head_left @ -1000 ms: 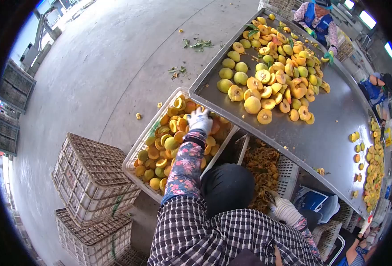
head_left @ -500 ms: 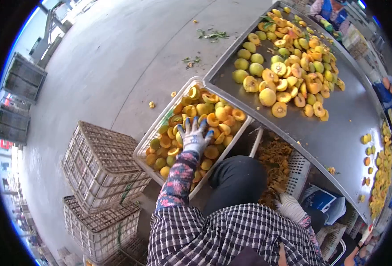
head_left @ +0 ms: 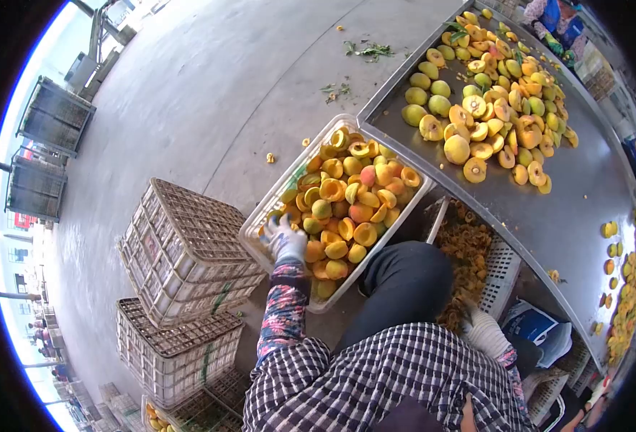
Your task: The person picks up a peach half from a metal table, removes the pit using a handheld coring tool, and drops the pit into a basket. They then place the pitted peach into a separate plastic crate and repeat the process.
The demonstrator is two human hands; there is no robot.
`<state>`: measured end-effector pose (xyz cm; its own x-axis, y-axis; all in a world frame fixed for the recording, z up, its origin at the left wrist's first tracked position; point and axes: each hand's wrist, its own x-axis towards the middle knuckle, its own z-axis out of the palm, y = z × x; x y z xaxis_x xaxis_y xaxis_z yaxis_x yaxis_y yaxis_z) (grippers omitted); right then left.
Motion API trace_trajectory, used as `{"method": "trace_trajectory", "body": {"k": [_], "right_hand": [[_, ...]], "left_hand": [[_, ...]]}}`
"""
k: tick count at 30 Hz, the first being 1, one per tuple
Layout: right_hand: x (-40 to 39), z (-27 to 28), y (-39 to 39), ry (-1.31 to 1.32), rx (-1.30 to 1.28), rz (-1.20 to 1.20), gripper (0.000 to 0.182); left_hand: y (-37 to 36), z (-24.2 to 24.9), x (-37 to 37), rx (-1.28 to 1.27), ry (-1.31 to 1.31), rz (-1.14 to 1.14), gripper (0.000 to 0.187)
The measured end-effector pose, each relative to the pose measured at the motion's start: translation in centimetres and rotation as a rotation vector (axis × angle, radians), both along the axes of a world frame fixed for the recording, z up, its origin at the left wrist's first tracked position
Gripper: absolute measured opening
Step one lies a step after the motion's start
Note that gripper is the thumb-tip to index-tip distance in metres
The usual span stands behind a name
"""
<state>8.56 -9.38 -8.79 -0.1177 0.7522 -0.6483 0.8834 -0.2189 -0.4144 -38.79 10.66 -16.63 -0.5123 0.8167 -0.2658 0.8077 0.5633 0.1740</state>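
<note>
My left hand [head_left: 285, 241], in a white glove with blue fingertips, rests at the left side of a white crate [head_left: 261, 210] filled with halved and whole yellow-orange fruit [head_left: 332, 190]. Its fingers are apart, touching fruit near the rim, and I see nothing gripped. My right hand [head_left: 482, 328], in a pale glove, is low beside my knee, at the edge of a perforated crate [head_left: 500, 271] of brown-orange scraps [head_left: 464, 259]. The fingers of that hand are blurred, and what they hold cannot be made out.
A metal table [head_left: 577, 189] with fruit halves and whole green-yellow fruit spans the right. Stacked lattice crates [head_left: 188, 245] stand at the left. A blue and white bag [head_left: 534, 324] lies below the table. Leaves [head_left: 368, 50] lie on the floor. Another person [head_left: 559, 25] is at the upper right.
My left hand has moved from the middle of the fruit to the crate's left side. The whole view has shifted slightly. My right hand remains low beside the scraps.
</note>
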Motion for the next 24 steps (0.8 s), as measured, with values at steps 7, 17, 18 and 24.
{"method": "trace_trajectory", "body": {"k": [7, 17, 18, 24], "right_hand": [[0.0, -1.0, 0.5, -0.021, 0.124, 0.098, 0.059], [0.1, 1.1, 0.7, -0.098, -0.083, 0.029, 0.062], [0.3, 0.8, 0.5, -0.082, -0.067, 0.026, 0.062], [0.5, 1.1, 0.6, -0.056, -0.101, 0.001, 0.059]], "left_hand": [[9.0, -3.3, 9.3, 0.198, -0.031, -0.663, 0.061], [11.2, -4.3, 12.1, 0.226, 0.103, -0.329, 0.063], [11.2, -4.3, 11.9, 0.203, 0.065, -0.367, 0.063], [9.4, -4.5, 7.0, 0.255, 0.007, -0.792, 0.041]]}}
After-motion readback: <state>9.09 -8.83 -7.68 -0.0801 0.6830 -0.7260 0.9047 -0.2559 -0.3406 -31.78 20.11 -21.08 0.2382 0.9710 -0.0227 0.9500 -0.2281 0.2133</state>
